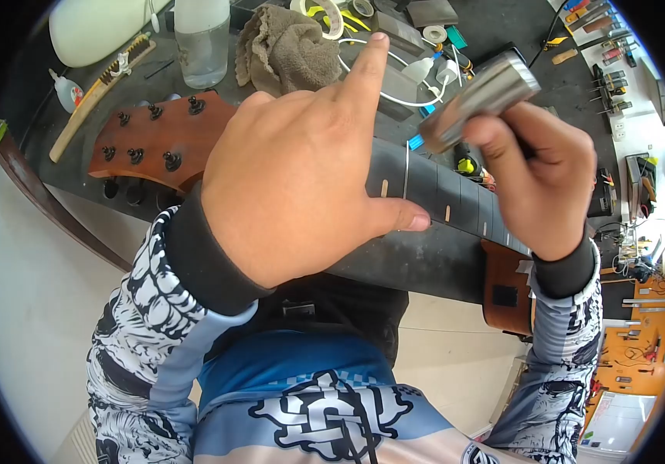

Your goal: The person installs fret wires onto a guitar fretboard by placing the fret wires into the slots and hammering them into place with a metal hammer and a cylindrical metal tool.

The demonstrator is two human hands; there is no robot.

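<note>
A guitar lies across the workbench, its brown headstock (143, 135) at the left and its dark fretboard (425, 176) running to the right. My left hand (294, 170) spreads over the neck, thumb and index finger apart on either side of the board. Just past the gap between them, one bright fret wire (406, 172) crosses the fretboard. Above the neck, my right hand (549, 166) grips a shiny metal block-shaped tool (487, 97), smeared by motion, fingers wrapped behind it. Part of the neck is hidden under my left hand.
Behind the neck are a brown towel (290, 50), a clear container of liquid (202, 46), a wooden-handled brush (100, 97), tape rolls and a white cable (394, 97). Hand tools line the right wall, with an orange pegboard (634, 348) below. A curved dark wooden piece (46, 193) stands at left.
</note>
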